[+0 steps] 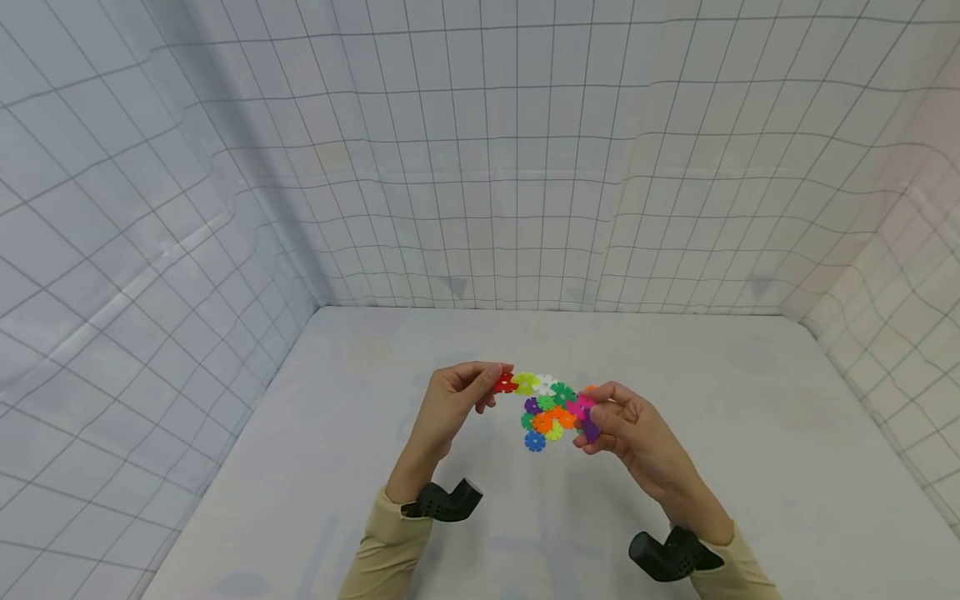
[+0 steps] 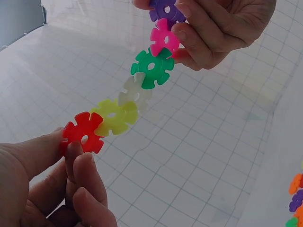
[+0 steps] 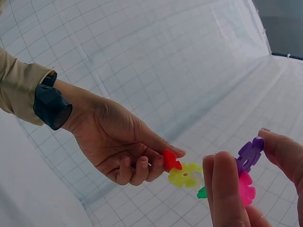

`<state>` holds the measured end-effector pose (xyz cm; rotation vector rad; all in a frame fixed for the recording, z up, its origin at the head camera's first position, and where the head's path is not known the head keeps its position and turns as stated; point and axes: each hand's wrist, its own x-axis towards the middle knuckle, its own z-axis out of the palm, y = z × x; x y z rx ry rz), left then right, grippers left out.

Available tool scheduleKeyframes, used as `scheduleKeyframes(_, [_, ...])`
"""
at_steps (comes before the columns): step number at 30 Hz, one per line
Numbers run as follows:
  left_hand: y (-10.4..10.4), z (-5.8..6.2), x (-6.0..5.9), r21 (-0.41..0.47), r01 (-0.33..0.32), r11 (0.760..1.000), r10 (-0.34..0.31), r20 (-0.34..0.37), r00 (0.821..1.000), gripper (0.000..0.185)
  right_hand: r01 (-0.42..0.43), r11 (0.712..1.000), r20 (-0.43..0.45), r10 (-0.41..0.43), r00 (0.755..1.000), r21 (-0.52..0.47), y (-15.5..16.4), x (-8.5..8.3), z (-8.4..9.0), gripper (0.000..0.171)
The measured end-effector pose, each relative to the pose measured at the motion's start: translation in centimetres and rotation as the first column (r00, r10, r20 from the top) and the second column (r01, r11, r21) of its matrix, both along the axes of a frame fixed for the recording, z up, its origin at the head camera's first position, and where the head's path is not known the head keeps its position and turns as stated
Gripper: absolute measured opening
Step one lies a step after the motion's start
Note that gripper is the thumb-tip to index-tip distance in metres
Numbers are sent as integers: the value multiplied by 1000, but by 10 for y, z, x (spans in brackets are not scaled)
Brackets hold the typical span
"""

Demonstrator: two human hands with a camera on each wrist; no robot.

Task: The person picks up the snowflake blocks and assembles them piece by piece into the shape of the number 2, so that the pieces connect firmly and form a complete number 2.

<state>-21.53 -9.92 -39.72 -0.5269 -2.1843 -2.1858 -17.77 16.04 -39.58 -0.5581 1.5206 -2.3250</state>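
Fingers of left hand (image 1: 450, 400) and right hand (image 1: 622, 425) pinch chain (image 2: 137, 92); pile (image 1: 546, 421) partly hidden.

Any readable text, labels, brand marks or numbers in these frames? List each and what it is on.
None: no view shows any word, number or logo. The snowflake-disc chain held between the left hand and right hand is plain coloured plastic; the black wrist mounts and the gridded white backdrop bear no markings.

Left hand (image 1: 453, 398) raised, fingers curled in pinch; right hand (image 1: 618, 425) opposite, fingers curled, pinching too
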Motion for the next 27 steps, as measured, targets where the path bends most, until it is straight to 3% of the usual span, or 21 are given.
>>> scheduleKeyframes(6, [1,1,1,3,-28,1000,28,-2,1000,27,-21,1000,-46,21,999,1,0,1,1,15])
scheduleKeyframes(18, [0,-1,-1,1,-47,999,47,-5,999,28,-28,1000,-56,29,998,12,1,1,0,15])
scheduleKeyframes(23, [0,-1,-1,12,-29,1000,29,-6,1000,26,-34,999,-7,34,999,-1,1,0,0,14])
scheduleKeyframes(27, [-1,-1,-1,23,-13,1000,13,-18,1000,25,-81,994,60,86,994,-79,2,-2,0,21])
